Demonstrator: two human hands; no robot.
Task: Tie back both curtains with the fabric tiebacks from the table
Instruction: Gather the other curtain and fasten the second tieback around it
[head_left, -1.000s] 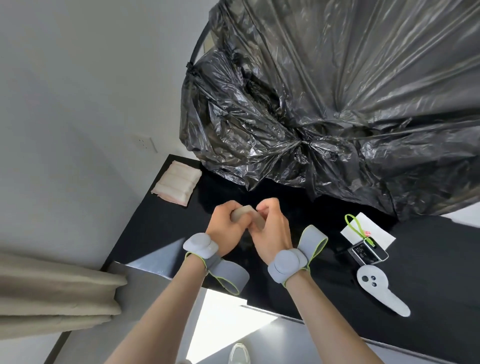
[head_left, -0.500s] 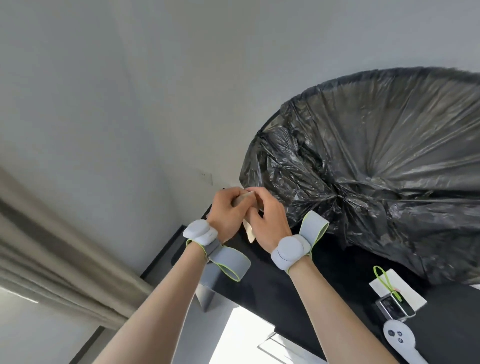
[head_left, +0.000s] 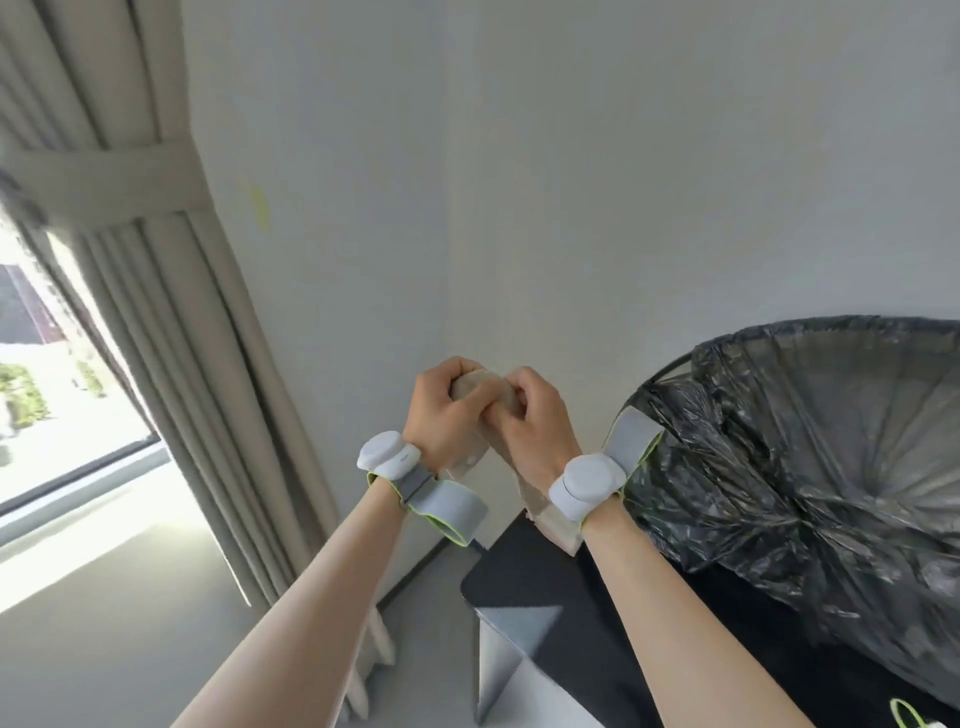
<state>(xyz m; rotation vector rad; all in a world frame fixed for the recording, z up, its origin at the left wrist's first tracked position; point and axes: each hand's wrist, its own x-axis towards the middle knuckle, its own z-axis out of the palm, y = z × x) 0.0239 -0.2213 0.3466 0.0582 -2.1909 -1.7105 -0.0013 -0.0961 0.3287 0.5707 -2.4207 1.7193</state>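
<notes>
My left hand (head_left: 439, 415) and my right hand (head_left: 535, 423) are raised together in front of the white wall, both closed on one beige fabric tieback (head_left: 480, 387). Its two ends hang down between my wrists, one past my right wrist (head_left: 550, 514). A beige curtain (head_left: 171, 322) hangs at the left beside the window. A band of the same beige fabric (head_left: 109, 182) is wrapped around it high up. The black table (head_left: 524, 571) is below my right arm.
A large crumpled black plastic sheet (head_left: 810, 457) covers something bulky on the table at the right. A bright window (head_left: 57, 384) lies left of the curtain. A green loop (head_left: 906, 714) peeks in at the bottom right edge. Grey floor spreads at lower left.
My view has swung up and to the left, away from the table toward the curtain and window. My hands stay together on the tieback, lifted off the table.
</notes>
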